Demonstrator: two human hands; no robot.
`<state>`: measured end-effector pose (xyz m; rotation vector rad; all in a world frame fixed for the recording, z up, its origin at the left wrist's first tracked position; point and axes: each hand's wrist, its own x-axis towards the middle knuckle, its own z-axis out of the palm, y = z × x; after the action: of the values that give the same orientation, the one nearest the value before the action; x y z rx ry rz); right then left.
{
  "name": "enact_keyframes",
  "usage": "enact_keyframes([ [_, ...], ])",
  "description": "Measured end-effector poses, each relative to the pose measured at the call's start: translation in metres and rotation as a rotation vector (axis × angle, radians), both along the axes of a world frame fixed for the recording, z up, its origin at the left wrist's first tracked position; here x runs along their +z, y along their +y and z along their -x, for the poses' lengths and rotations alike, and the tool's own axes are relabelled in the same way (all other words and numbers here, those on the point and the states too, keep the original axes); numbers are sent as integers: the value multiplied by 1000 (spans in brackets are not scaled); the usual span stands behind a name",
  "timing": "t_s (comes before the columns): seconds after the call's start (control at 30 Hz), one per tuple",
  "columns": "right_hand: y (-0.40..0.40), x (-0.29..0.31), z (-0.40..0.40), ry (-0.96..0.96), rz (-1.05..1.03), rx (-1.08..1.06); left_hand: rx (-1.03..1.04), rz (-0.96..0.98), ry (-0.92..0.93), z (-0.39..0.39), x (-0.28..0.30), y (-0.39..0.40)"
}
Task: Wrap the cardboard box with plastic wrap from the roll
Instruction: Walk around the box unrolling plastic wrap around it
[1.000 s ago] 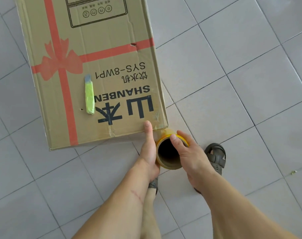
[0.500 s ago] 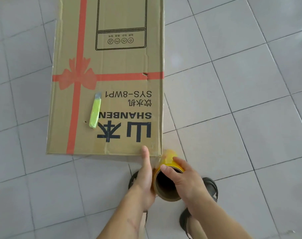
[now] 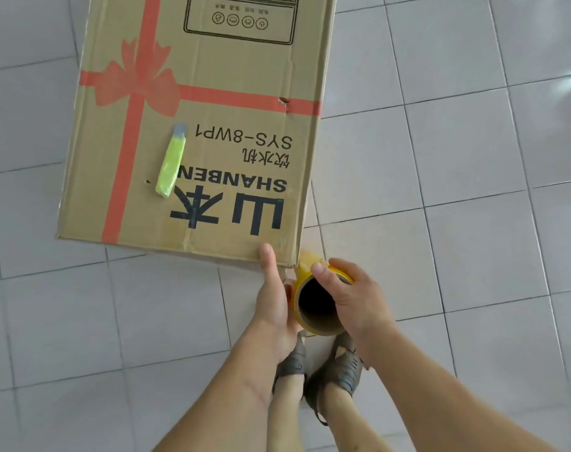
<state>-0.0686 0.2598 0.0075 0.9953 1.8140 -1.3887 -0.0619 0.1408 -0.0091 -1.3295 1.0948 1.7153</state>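
Brown cardboard box (image 3: 212, 125) lying flat on grey floor tiles (image 3: 473, 158), near corner right by the feet. Left hand (image 3: 272, 301) bracing that corner, thumb up on the top face, fingers closed behind the yellowish roll (image 3: 320, 305). Right hand (image 3: 356, 298) clamped over the roll's rim. Probably light and stiff; film looks thin, clingy, tear-prone. Best held by the core. Green cutter (image 3: 171, 161) parked on top.

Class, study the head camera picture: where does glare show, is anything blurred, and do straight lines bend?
Head view: daylight glare streaks the floor tiles at upper right; tile lines bow slightly from the wide lens; the cardboard box print reads sharp; shadows are soft.
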Motion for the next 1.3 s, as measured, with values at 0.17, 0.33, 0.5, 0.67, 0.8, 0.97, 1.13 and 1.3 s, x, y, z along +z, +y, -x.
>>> enact_keyframes([
  [0.17,1,9,6,-42,81,-61,84,131,5,9,2,18],
  [0.33,10,11,7,-88,81,27,53,14,-10,6,4,12],
  [0.5,23,10,29,-45,-2,208,197,-29,18,6,2,20],
  [0.67,35,8,55,-1,43,194,475,-26,-14,19,6,47],
  [0.8,31,10,78,-4,29,250,616,-53,18,26,5,56],
  [0.97,28,14,103,-3,13,460,691,-26,107,31,-3,65],
  [1.13,23,15,105,-6,-22,528,806,85,108,37,-10,71],
  [1.3,24,17,117,-13,-59,617,918,47,107,35,-17,76],
])
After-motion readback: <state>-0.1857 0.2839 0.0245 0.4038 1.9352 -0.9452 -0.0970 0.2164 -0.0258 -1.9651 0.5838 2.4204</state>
